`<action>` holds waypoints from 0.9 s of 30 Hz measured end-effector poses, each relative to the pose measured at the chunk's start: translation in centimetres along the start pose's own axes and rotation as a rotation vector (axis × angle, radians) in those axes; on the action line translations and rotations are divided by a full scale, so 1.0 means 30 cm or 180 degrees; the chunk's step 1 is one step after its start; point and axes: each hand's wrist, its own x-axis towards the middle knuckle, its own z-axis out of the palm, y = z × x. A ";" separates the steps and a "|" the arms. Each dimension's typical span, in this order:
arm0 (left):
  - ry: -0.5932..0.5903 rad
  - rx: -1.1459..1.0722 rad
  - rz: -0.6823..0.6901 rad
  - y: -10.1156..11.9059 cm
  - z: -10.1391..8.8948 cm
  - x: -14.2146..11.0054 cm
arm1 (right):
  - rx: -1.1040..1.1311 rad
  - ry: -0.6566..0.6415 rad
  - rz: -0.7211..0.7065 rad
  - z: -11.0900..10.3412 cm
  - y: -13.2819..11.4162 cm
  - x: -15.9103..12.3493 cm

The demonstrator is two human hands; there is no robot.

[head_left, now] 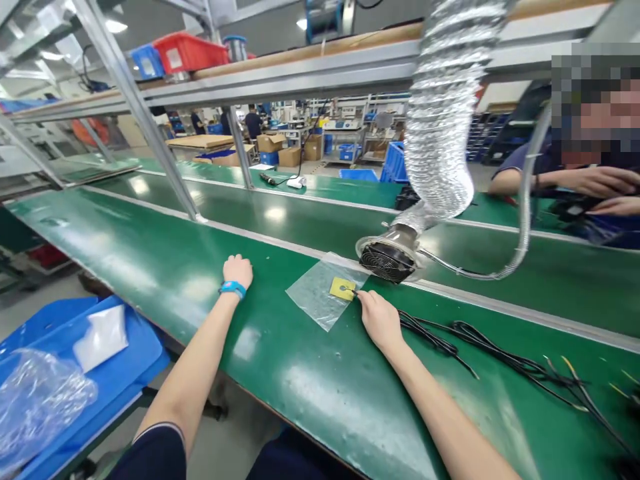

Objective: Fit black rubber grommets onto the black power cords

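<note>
We can read no words or numbers; the label [174, 59] on the red bin [204, 53] is too small.

Here's the right hand [383, 321] low over the green desk [320, 387], fingers [364, 297] pinching a thin dark piece [355, 292], and just to their left lies a yellow pad [338, 287] on a clear plastic sheet [309, 300]! Just beyond those fingers looms a round fan grille [385, 260], foil duct [440, 113] climbing above it. To their right, black cables [523, 364] sprawl; well to their left, the left hand [237, 270] rests curled, blue-banded, while far beyond, rightward, a co-worker's hands [595, 181] work.
</note>
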 end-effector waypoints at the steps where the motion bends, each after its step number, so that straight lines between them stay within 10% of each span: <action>1: -0.0021 0.0027 0.0037 -0.021 0.007 0.000 | 0.0126 0.0059 0.0075 -0.003 -0.002 -0.001; 8: 0.0345 -0.0225 0.0078 -0.016 0.015 -0.010 | 0.1640 0.0148 0.0775 -0.083 -0.026 -0.056; 12: 0.0556 -0.2529 0.0128 0.146 -0.012 -0.062 | 0.2307 0.0034 0.1314 -0.170 -0.040 -0.124; 20: -0.2564 -0.5639 0.0159 0.645 -0.020 -0.331 | 0.2464 0.0655 0.1875 -0.262 -0.054 -0.184; 27: -0.3466 -0.6321 -0.0410 0.719 0.026 -0.405 | 0.1961 0.0907 0.1474 -0.289 -0.047 -0.179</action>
